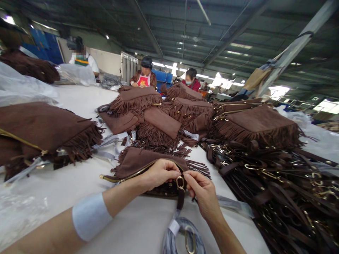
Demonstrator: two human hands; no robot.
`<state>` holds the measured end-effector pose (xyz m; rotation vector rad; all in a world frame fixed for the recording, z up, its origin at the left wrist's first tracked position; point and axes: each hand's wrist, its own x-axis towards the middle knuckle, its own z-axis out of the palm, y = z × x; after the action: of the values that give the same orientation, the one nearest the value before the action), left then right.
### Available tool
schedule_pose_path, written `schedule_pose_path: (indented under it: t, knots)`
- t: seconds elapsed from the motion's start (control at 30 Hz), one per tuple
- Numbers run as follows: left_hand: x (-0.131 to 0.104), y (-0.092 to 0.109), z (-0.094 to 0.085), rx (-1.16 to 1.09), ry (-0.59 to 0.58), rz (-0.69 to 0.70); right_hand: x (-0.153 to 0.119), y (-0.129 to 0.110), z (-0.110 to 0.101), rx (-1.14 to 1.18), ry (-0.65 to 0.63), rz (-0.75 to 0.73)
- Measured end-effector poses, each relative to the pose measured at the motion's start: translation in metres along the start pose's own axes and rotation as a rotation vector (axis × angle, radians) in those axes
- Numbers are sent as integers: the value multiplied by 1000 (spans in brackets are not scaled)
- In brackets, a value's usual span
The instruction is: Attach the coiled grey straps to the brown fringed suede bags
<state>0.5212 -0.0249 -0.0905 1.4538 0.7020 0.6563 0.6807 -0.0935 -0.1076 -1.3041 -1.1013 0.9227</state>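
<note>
From far away I count one left hand (pixel 161 173), one right hand (pixel 201 187), one bag (pixel 141 159) by them, one wrapped coil (pixel 168 244) at 6 o'clock, and three people (pixel 144 80) across the table (pixel 79 96) at 10, 11 and 1. The straps (pixel 267 197) at 4 are too many.

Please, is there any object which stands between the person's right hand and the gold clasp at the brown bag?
Nothing visible does. The right hand is right at the gold clasp, with the left hand on its other side. The wrapped strap coil lies below, nearer the camera, outside that gap.
</note>
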Motion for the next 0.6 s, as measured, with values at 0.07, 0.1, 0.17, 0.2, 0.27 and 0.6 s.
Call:
schedule_pose_path:
  t: [0.07, 0.1, 0.17, 0.2, 0.27, 0.6]
  knots:
    - [0, 0, 1, 3, 6, 1, -1, 1, 0, -11, -12, -17]
    - [0, -1, 1, 1, 5, 2, -1, 1, 1, -13, -17, -27]
    - [0, -1, 2, -2, -1, 5, -2, 2, 2, -12, -21, -49]
    - [0, -2, 2, -2, -5, 7, -3, 2, 3, -12, -21, -59]
    - [0, -1, 4, 1, -5, 10, -3, 2, 4, -17, -20, -77]
    - [-1, -1, 17, -114, 92, -38, -5, 7, 8, -51, 19, -148]
